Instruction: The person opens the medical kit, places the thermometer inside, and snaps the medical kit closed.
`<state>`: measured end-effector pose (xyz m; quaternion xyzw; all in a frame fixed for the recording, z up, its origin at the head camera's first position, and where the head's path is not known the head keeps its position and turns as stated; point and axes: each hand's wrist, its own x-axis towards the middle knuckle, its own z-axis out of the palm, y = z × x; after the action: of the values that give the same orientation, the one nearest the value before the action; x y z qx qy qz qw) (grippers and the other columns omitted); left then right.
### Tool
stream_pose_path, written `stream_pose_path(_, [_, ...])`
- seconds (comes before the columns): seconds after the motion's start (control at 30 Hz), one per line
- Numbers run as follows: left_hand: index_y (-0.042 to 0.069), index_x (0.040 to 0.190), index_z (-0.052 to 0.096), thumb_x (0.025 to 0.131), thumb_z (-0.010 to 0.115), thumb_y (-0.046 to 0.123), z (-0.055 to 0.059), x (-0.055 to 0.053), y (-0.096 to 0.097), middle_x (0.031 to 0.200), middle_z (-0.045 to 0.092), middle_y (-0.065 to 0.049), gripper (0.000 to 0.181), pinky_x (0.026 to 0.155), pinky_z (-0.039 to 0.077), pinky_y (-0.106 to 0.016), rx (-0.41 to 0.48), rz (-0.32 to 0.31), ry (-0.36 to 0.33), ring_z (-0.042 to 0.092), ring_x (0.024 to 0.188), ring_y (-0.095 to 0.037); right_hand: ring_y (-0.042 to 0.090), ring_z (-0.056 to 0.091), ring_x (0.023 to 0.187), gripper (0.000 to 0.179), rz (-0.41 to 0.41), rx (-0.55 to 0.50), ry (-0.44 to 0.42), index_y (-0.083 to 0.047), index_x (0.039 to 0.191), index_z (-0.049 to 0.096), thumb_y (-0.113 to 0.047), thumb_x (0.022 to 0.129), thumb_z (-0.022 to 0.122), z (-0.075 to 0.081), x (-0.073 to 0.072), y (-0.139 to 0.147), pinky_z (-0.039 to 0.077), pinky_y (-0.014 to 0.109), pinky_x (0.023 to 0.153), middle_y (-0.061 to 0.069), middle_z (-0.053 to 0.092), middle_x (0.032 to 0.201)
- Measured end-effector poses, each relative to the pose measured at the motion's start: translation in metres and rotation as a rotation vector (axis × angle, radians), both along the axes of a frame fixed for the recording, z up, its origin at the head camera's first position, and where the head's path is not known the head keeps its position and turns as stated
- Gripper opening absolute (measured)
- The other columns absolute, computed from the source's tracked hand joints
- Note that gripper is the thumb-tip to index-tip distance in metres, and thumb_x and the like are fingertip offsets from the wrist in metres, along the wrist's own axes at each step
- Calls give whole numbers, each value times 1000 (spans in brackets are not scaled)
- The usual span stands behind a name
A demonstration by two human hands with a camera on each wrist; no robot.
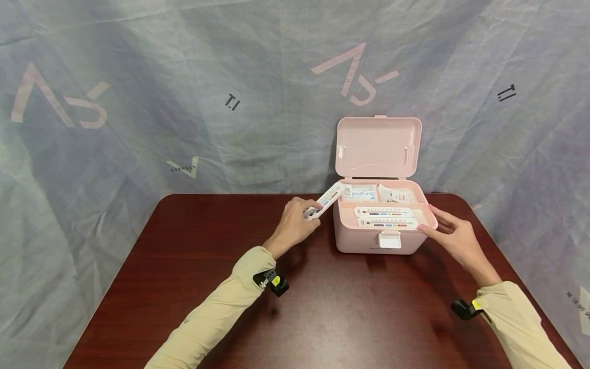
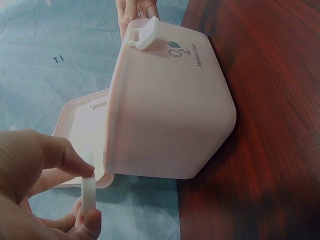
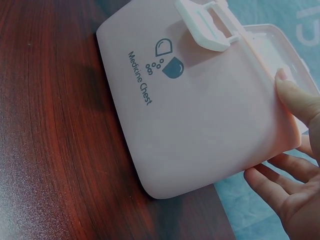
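My left hand (image 1: 295, 223) pinches a flat white thermometer (image 1: 328, 199) between thumb and fingers, tilted up beside the left wall of a pink medicine chest (image 1: 357, 241). In the left wrist view the thermometer (image 2: 88, 194) shows edge-on. At the chest's right front corner my right hand (image 1: 456, 238) holds the rim, thumb on the front edge and fingers along the side. Two more thermometers (image 1: 383, 211) lie side by side in the front compartment. The chest's lid (image 1: 379, 146) stands raised at the back, and its white latch (image 1: 390, 239) hangs at the front.
A packet marked Surgical (image 1: 361, 192) lies in the chest's back left compartment, with a clear-and-white package (image 1: 397, 195) in the back right one. The chest stands near the far edge of a dark red wooden table (image 1: 221, 230). A grey printed curtain (image 1: 258, 138) hangs behind.
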<state>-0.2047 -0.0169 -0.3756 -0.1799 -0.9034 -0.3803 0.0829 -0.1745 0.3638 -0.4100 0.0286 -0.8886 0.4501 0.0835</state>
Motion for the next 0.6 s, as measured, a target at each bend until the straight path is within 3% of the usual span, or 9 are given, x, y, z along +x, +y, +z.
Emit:
stream_pose_path(0.27, [13, 105, 72, 74, 69, 8, 2, -1, 3, 100, 61, -10, 31, 75, 43, -33, -10, -17, 2, 53, 94, -24, 7, 57, 105, 70, 1, -10, 4, -11, 143, 42, -28, 83, 73, 0, 0, 0, 48, 10, 70, 24, 45, 137])
stream_pose_path(0.6, [13, 103, 72, 74, 69, 8, 3, -2, 5, 99, 61, -10, 30, 76, 43, -32, -15, -40, 11, 53, 94, -24, 16, 57, 109, 71, -2, 4, -4, -12, 144, 41, -29, 83, 73, 0, 0, 0, 47, 10, 70, 23, 44, 138])
